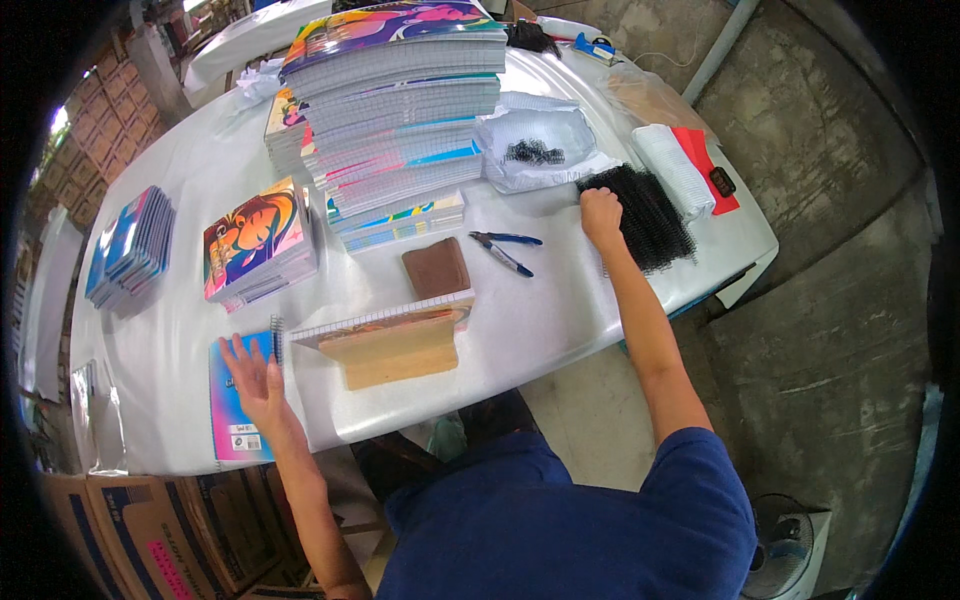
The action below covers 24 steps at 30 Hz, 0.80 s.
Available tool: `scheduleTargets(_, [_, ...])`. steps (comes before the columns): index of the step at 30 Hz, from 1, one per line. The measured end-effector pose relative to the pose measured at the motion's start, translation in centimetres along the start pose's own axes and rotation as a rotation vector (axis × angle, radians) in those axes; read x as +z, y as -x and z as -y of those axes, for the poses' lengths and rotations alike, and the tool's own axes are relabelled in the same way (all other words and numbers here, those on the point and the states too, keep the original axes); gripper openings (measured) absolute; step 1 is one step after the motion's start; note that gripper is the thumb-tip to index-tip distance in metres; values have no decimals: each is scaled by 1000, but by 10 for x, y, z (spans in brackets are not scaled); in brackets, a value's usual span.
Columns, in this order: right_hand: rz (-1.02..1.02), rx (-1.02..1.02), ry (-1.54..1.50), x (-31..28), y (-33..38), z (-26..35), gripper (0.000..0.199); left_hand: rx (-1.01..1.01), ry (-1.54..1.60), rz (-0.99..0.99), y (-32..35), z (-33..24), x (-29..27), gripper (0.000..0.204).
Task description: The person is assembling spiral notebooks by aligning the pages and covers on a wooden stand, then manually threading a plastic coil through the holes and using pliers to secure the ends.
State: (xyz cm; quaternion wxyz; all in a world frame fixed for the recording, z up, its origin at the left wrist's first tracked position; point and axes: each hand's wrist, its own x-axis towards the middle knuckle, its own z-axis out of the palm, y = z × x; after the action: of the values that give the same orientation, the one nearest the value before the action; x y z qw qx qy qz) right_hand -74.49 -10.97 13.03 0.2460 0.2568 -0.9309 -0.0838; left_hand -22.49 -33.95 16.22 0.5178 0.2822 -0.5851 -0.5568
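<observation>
I see the left hand (255,375) flat, fingers spread open, palm down on a blue spiral-bound notebook (238,405) at the near left edge of the white table (560,320). Right hand (601,213) has fingers curled onto a pile of black plastic binding coils (650,220), far right; can't tell if it's gripping. Between the hands: a wooden block jig (398,355) carrying an unbound notebook (385,322), brown pad (436,267), blue-handled pliers (505,248). Tall stack of notebooks (400,110) behind.
</observation>
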Motion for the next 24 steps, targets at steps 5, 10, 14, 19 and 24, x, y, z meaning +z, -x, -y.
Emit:
scheduleTargets(5, [178,-15,-217,-31,-12,-8,14,43,-20,-51,-1,-27,-7,73])
scheduleTargets(10, [-61,-102,-347,-36,-1,-19,11,173,-147,-52,-6,-50,13,67])
scheduleTargets(14, [-104,-247,-741,-90,14,-1,14,335,-495,50,0,-77,52,67])
scheduleTargets(19, [203,-498,-1352,-210,81,58,13,704,-966,469,7,-84,127,77])
scheduleTargets(24, [204,-508,-1451,-214,106,72,17,757,-1118,586,10,-66,156,67])
